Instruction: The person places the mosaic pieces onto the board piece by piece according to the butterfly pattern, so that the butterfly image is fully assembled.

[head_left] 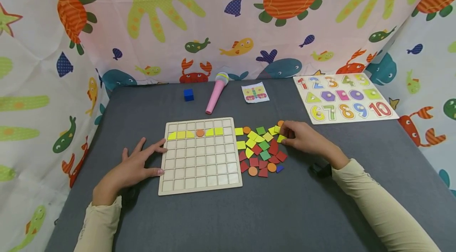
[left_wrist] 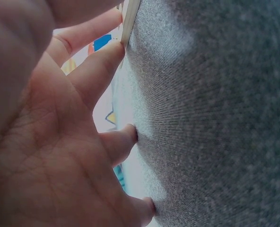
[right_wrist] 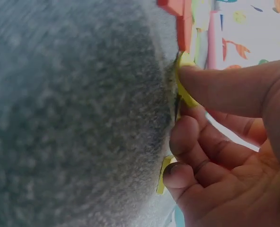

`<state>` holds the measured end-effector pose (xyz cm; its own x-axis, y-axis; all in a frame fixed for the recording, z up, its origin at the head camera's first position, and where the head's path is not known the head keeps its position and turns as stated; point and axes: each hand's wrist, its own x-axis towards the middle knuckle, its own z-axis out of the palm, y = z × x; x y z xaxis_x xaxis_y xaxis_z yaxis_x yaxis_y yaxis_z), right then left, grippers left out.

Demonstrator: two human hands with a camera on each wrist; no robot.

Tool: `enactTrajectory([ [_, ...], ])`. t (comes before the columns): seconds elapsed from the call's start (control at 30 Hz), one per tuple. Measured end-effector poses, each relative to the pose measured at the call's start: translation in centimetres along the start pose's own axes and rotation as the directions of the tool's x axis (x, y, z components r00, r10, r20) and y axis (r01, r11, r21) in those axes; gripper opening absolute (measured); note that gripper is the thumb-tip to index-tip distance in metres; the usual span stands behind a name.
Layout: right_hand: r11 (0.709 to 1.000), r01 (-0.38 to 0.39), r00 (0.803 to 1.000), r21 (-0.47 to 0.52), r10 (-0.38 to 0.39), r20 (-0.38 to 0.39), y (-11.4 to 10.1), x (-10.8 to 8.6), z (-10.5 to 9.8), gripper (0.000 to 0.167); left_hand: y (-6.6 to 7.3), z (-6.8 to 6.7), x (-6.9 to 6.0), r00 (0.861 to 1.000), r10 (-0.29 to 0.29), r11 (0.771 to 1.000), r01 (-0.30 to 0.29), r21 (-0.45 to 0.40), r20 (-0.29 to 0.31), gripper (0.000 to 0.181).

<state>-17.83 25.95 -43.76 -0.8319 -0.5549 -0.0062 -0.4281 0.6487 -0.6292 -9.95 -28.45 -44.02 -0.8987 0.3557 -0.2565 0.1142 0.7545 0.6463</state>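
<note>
Here, 1 yellow piece [right_wrist: 184, 96] is pinched by the right hand [head_left: 305, 138]; the board [head_left: 201, 161] is touched by the left hand [head_left: 132, 168], fingers spread.

The board [head_left: 201, 159] is showing pale beige. The tiles [head_left: 264, 146] are showing yellow, red, green, orange and blue. The table [head_left: 285, 216] is showing plain grey; the curtain [head_left: 228, 26] is carrying multicoloured animals on white. The card [head_left: 255, 92] is apparently bearing red and yellow.

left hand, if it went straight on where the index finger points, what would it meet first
The wooden grid board: the left hand already seems to touch its left edge. Whether it would push the board or slide over it is hard to judge.
</note>
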Motion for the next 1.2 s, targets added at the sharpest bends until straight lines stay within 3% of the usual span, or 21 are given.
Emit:
enactTrajectory([
  [0.2,0.997,0.041,0.998,0.061,-0.037,-0.053,-0.5,0.9,-0.3,0.009,0.0,0.0,-0.1,1.000,0.006,1.000,-0.006,0.004,-0.009,0.092],
  [0.33,0.987,0.037,0.998,0.156,-0.029,-0.052,-1.2,2.2,-0.5,0.011,-0.2,0.0,-0.1,1.000,-0.002,1.000,0.002,0.005,-0.007,0.090],
  [0.6,0.914,-0.005,1.000,0.406,-0.002,0.016,-3.6,4.9,-0.1,0.010,-0.4,0.2,0.1,1.000,0.016,1.000,-0.016,0.016,-0.015,0.092],
  [0.77,0.880,0.021,0.999,0.474,-0.037,0.024,-4.5,6.9,0.7,0.017,-0.3,0.2,0.1,1.000,0.023,1.000,-0.023,0.020,-0.016,0.092],
  [1.0,0.927,0.061,0.998,0.370,-0.055,-0.027,-5.7,9.7,2.3,0.031,-0.1,0.3,0.1,1.000,0.020,1.000,-0.020,0.011,-0.018,0.093],
  [1.2,0.955,0.056,0.998,0.291,-0.048,-0.034,-6.7,11.6,4.1,0.013,-0.1,0.3,0.0,0.999,0.016,1.000,-0.015,0.019,-0.031,0.093],
])
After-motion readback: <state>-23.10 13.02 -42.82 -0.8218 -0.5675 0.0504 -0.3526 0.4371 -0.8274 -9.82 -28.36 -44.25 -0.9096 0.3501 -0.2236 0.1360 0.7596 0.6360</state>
